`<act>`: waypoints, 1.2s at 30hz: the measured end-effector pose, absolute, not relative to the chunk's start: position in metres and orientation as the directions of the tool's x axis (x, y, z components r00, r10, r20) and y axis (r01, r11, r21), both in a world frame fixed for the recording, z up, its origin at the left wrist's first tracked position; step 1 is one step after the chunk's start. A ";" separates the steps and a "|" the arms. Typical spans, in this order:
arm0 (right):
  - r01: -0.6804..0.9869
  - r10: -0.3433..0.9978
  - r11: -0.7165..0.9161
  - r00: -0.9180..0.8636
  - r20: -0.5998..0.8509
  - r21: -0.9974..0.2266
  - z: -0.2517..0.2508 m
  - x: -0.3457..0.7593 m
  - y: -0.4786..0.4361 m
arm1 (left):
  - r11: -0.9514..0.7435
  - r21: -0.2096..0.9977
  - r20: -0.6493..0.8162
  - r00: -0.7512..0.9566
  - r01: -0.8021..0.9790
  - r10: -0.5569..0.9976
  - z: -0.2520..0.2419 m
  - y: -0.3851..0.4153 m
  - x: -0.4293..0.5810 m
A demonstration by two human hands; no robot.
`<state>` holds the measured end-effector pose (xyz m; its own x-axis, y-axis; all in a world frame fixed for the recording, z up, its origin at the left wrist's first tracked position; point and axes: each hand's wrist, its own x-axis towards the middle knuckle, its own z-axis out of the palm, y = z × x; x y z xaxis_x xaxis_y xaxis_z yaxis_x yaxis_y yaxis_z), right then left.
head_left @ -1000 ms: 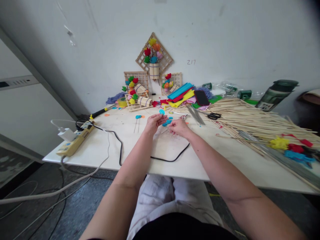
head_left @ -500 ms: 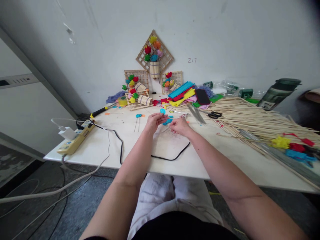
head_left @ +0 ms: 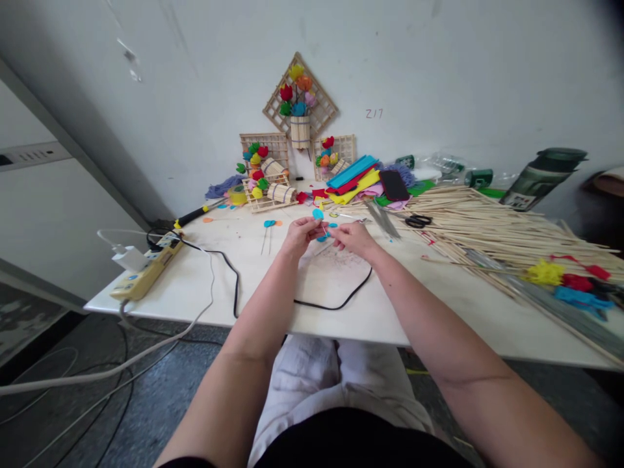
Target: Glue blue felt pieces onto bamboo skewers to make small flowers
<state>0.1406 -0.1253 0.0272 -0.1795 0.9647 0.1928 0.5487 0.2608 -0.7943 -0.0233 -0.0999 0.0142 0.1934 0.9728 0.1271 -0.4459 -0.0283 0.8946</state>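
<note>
Over the middle of the white table (head_left: 439, 305), my left hand (head_left: 300, 235) pinches a small blue felt piece (head_left: 318, 214) at its fingertips. My right hand (head_left: 355, 237) is closed beside it, fingers pinched on a thin stick (head_left: 325, 244) that runs between the two hands. More blue felt pieces (head_left: 332, 226) lie on the table just behind the hands. Two blue-topped sticks (head_left: 268, 233) lie to the left of my left hand.
A big heap of thin wooden sticks (head_left: 492, 227) and black scissors (head_left: 418, 221) fill the right side. Felt sheets (head_left: 353, 179) and lattice frames with felt flowers (head_left: 266, 175) stand at the back wall. A power strip (head_left: 146, 270) and black cable (head_left: 336, 302) lie left and front.
Both hands have drawn together; my right hand rose from the table and now meets the left at the stick. The view shifted slightly downward.
</note>
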 end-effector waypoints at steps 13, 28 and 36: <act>0.025 0.973 0.213 -0.092 0.210 -0.977 0.034 0.142 -0.126 | 0.069 0.963 0.077 0.512 -0.260 0.855 0.018 -0.111 -0.014; -0.091 0.975 0.185 0.138 0.172 -0.979 0.036 0.132 -0.125 | 0.034 0.948 0.108 0.419 -0.317 0.902 0.016 -0.113 0.003; -0.055 0.945 0.258 0.222 0.241 -0.964 0.033 0.134 -0.117 | 0.042 0.943 0.086 0.361 -0.331 0.928 0.016 -0.114 0.010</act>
<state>0.1337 -0.1172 0.0327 0.2215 0.9450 0.2406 -0.0548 0.2584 -0.9645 0.0099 -0.1142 0.0160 0.3614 0.9284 0.0860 -0.3309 0.0415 0.9428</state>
